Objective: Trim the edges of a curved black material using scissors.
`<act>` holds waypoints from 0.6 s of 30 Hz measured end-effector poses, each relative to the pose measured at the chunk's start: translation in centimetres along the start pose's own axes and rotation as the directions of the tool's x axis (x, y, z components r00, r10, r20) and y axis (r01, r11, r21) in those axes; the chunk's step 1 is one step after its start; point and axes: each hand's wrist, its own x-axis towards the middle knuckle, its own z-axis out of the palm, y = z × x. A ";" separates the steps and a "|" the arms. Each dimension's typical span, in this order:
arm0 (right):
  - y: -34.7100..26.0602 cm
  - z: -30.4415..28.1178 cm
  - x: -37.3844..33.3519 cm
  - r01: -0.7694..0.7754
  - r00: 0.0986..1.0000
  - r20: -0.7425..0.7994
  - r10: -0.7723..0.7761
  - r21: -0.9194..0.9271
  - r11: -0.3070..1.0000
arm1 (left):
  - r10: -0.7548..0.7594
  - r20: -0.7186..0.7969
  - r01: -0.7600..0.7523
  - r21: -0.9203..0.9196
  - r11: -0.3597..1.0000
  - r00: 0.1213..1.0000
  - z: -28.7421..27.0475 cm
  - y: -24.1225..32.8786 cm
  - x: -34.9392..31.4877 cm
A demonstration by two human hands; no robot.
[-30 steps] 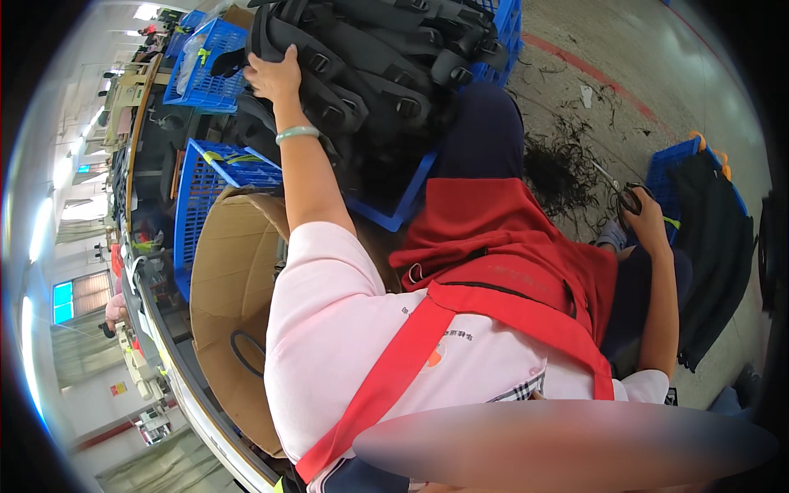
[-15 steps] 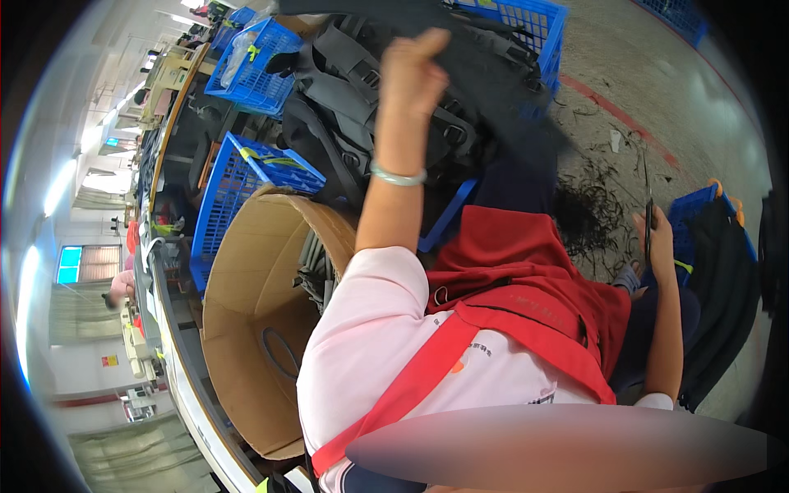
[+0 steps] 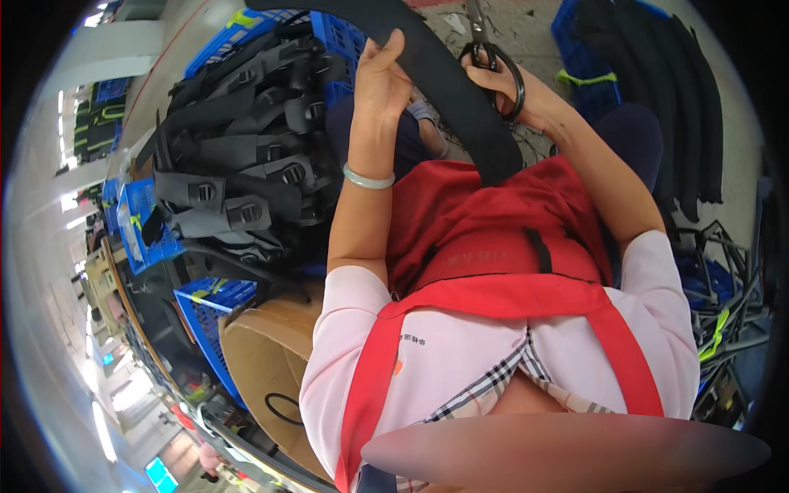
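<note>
1. My left hand [image 3: 380, 80] is pinched on the near edge of a long, flat, black fabric strip [image 3: 448, 86], which slants across in front of me, its lower end at my bright red cloth apron [image 3: 501, 226].
2. My right hand [image 3: 522, 92] is closed around black-handled metal scissors [image 3: 477, 29], blades pointing away from me; my hands are apart.
3. Small dark lettering and an orange emblem mark my pale pink shirt [image 3: 345, 353]; the apron's lettering is too faint to make out.
4. Grey floor [image 3: 530, 33] opens beyond the scissors, between a blue plastic crate heaped with dark buckled straps [image 3: 271, 156] at left and another draped with black strips [image 3: 649, 90] at right.
</note>
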 end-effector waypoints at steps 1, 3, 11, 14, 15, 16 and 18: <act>-0.1 -0.1 -0.2 -0.023 1.000 0.011 0.023 -0.008 1.000 | 0.002 -0.011 -0.002 0.016 1.000 1.000 -0.1 -0.6 0.0; 0.7 -0.7 0.0 -0.001 1.000 0.021 0.000 0.066 0.998 | -0.032 0.002 0.032 0.012 0.999 0.999 -0.5 -1.1 0.2; 0.3 -1.4 -0.5 0.104 0.990 -0.046 -0.135 -0.414 0.904 | 0.066 -0.106 -0.059 0.068 0.996 0.992 -0.6 -3.9 -0.7; 0.4 -2.3 -0.3 0.055 0.998 0.002 -0.058 -0.377 0.925 | 0.060 -0.088 -0.053 0.080 0.995 0.994 -0.8 -3.1 -0.6; 0.5 -2.6 -0.3 0.063 0.998 0.034 -0.054 -0.408 0.911 | 0.058 -0.101 -0.052 0.062 0.997 0.993 -1.0 -2.2 -0.2; 0.5 -2.6 -0.6 0.053 0.999 0.030 -0.045 -0.405 0.913 | 0.063 -0.106 -0.049 0.135 0.990 0.992 -0.2 -1.0 -0.1; 0.2 -2.2 -0.9 0.046 0.998 0.067 -0.014 -0.510 0.859 | 0.124 -0.119 -0.115 0.078 0.990 0.985 -0.8 0.1 0.5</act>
